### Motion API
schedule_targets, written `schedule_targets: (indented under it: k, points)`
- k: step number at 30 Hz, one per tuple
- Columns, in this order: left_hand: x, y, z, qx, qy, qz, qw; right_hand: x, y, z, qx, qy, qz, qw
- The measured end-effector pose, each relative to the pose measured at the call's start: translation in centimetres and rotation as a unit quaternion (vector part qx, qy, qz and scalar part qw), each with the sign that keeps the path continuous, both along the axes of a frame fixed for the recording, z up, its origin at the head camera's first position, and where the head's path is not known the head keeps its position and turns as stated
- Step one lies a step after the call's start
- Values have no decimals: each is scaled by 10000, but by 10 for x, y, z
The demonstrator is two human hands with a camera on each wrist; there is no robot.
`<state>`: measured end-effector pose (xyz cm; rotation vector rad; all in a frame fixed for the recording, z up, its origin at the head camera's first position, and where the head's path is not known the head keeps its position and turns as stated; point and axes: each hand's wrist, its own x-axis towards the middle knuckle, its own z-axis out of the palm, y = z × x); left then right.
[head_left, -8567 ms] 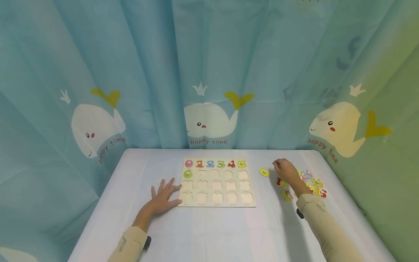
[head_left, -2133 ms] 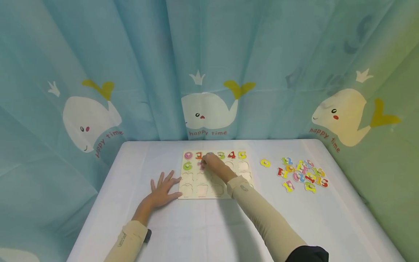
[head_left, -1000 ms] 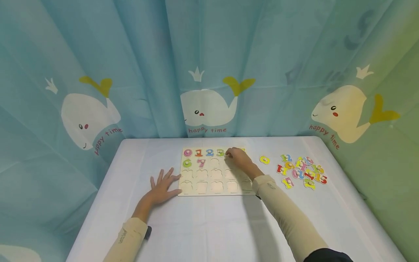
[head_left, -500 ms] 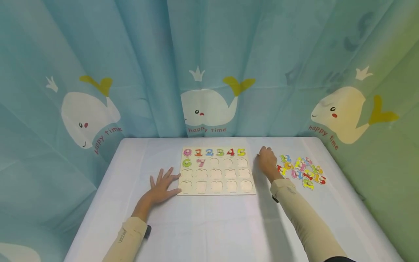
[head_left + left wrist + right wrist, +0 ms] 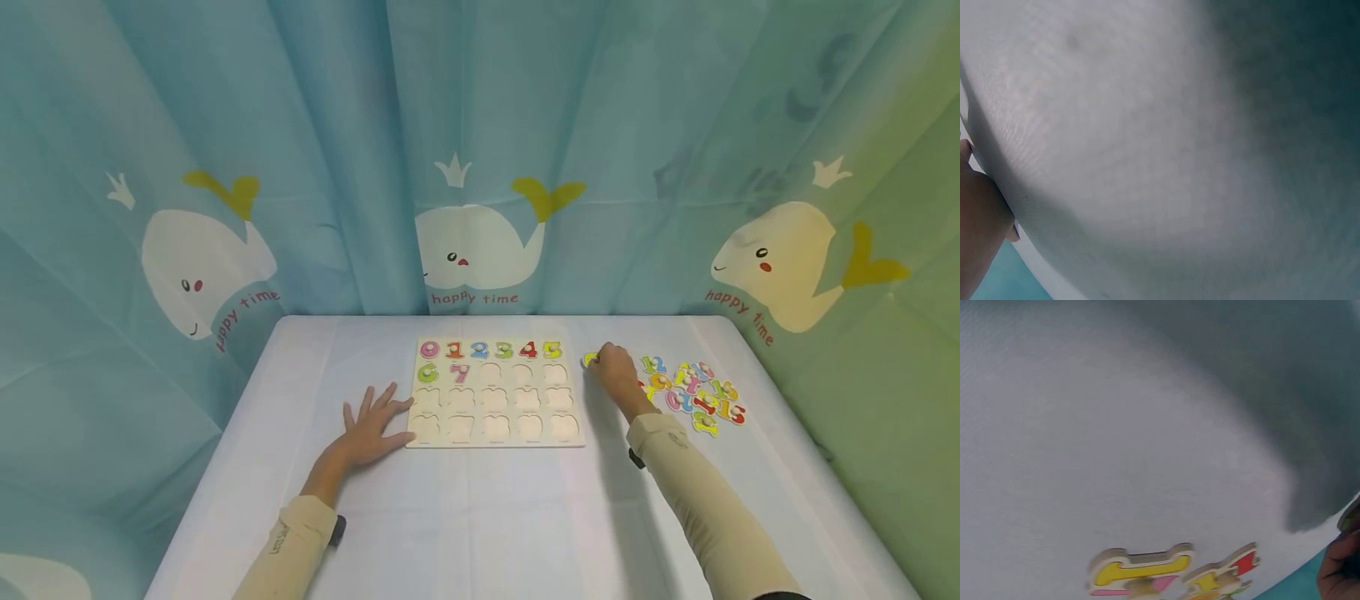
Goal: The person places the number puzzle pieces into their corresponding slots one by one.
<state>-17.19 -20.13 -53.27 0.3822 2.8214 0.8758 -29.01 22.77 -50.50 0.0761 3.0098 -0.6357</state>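
Yellow piece [image 5: 590,359] is just right of the board [image 5: 495,445], pinched in the fingertips of the right hand [image 5: 617,372]; hand covers much of it, so number not readable; can't tell if the grip is on a knob or on the rim; a rim pinch could let it swivel or slip, my main worry.

Board has 0 to 5 along the top, then 6 and 7 in row two; the vacant slots [image 5: 522,374] look much alike from here, so wrong slot or wrong rotation is possible; a tilted piece would likely catch on a slot edge and sit proud.

Left hand [image 5: 367,437] lies flat, fingers spread apart, gripping nothing, index and thumb tips at the board's left edge; that backs one side only; a hard push leftward is probably fine, a push toward the far side or a twist could skid the board on the smooth-looking desk [image 5: 480,533].

Loose pieces [image 5: 705,403] sit crowded at right, some seemingly overlapping; right wrist and sleeve [image 5: 697,492] pass close by, so a low arm could drag or scatter them; curtain [image 5: 337,167] behind is no hazard.
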Motion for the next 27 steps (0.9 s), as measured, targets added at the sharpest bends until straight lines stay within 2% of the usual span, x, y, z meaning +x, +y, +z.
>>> schedule_targets:
  k: [3,5,7,11,14,18,23,27]
  points:
    - [0,0,0,-22,-17,10,10000,-3,-10,0,-189,470,486,9975]
    - [0,0,0,-42,-30,7,10000,-5,-19,2,-329,606,973,9929]
    - [-1,0,0,-70,-43,8,10000,-9,-28,3,-430,622,1520,9855]
    - [-1,1,2,-69,-80,-7,9999,-12,-45,4,-503,346,2455,9675]
    - [-1,1,5,-44,-78,-21,10000,-12,-58,4,-465,110,2742,9605]
    - [-2,0,6,-69,-57,-36,10000,-10,-77,2,-362,19,3011,9529]
    - [-2,-1,2,-42,-3,-13,10000,-9,-101,-1,-311,61,3370,9410]
    - [-2,0,-1,16,-5,-14,10000,-10,-116,-4,-317,243,3506,9357]
